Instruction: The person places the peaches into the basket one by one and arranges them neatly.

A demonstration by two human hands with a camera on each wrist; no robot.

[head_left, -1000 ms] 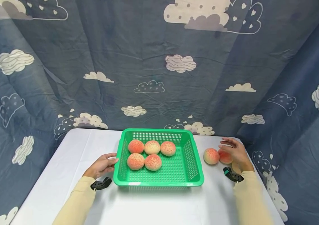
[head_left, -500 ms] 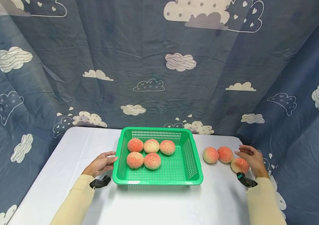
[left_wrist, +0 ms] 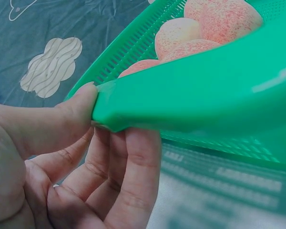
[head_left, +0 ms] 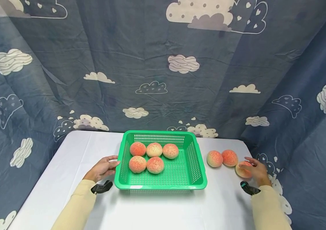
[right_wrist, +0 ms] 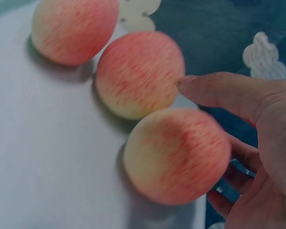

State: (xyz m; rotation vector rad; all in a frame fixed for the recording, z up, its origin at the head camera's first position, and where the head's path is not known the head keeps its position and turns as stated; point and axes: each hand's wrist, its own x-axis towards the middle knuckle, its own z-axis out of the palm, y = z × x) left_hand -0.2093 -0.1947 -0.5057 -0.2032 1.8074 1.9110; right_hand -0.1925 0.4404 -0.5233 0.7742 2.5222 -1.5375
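In the head view a green plastic basket [head_left: 163, 187] stands mid-table with several peaches [head_left: 155, 165] inside, at its left and back. My left hand [head_left: 102, 170] holds its left rim; in the left wrist view the thumb lies on top of the rim [left_wrist: 171, 102] and the fingers are beneath. To the right of the basket, three more peaches sit on the table. My right hand [head_left: 258, 172] is at the rightmost peach [right_wrist: 176, 157], fingers loosely bent along its far side. The thumb extends over it, near the middle peach [right_wrist: 140, 74]. The leftmost is the third peach [head_left: 214, 158].
A white cloth covers the table [head_left: 163, 210]. Behind it and at both sides hangs a dark blue curtain [head_left: 151, 41] with cloud prints. The right-hand peaches lie near the table's right edge.
My right hand was over the right-hand peaches, moved right off them, then came down beside the rightmost peach. The left hand keeps its hold on the basket rim.
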